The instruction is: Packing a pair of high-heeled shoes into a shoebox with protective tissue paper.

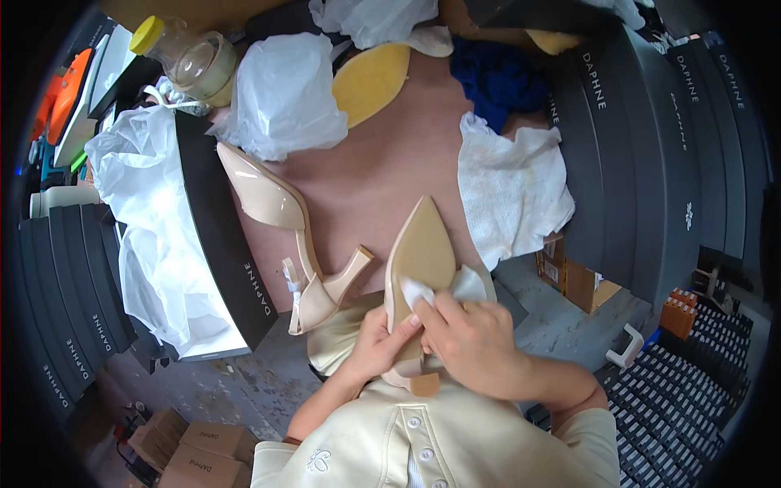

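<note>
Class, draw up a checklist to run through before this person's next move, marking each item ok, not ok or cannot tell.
1. Held shoe gripped by the left hand: ok.
2. Held shoe turned underside up: ok.
3. Right hand free: not ok; it pinches a white cloth against the underside.
4. Second shoe apart from the held one: ok; it lies on the table.
5. Underside free of marks beneath the cloth: cannot tell; covered.
</note>
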`<action>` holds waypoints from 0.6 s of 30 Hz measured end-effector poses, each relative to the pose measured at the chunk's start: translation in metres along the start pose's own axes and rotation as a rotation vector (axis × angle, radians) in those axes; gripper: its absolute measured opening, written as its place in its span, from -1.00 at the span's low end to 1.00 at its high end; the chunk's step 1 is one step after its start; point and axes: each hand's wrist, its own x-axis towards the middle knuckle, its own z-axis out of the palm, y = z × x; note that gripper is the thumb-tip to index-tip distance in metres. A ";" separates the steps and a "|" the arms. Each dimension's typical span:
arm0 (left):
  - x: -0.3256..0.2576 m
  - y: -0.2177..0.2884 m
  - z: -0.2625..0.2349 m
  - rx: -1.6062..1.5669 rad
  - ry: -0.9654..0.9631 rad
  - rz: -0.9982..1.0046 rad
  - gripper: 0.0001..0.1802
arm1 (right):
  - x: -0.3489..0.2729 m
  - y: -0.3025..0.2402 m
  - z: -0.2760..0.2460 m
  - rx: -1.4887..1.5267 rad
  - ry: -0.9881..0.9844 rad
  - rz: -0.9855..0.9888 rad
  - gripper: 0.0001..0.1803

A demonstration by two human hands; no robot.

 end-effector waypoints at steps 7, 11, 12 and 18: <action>0.000 0.001 0.003 0.102 0.004 0.036 -0.81 | -0.013 -0.006 -0.004 -0.035 -0.027 0.020 -0.65; -0.002 0.000 -0.001 0.007 -0.002 -0.018 -0.81 | 0.017 0.005 0.005 -0.058 0.008 -0.032 -0.62; -0.002 0.000 0.000 -0.009 0.006 -0.026 -0.81 | 0.009 0.002 0.004 -0.044 0.003 -0.017 -0.57; -0.001 0.005 -0.002 -0.073 0.000 -0.041 -0.80 | 0.004 -0.004 0.000 0.007 0.016 0.020 -0.52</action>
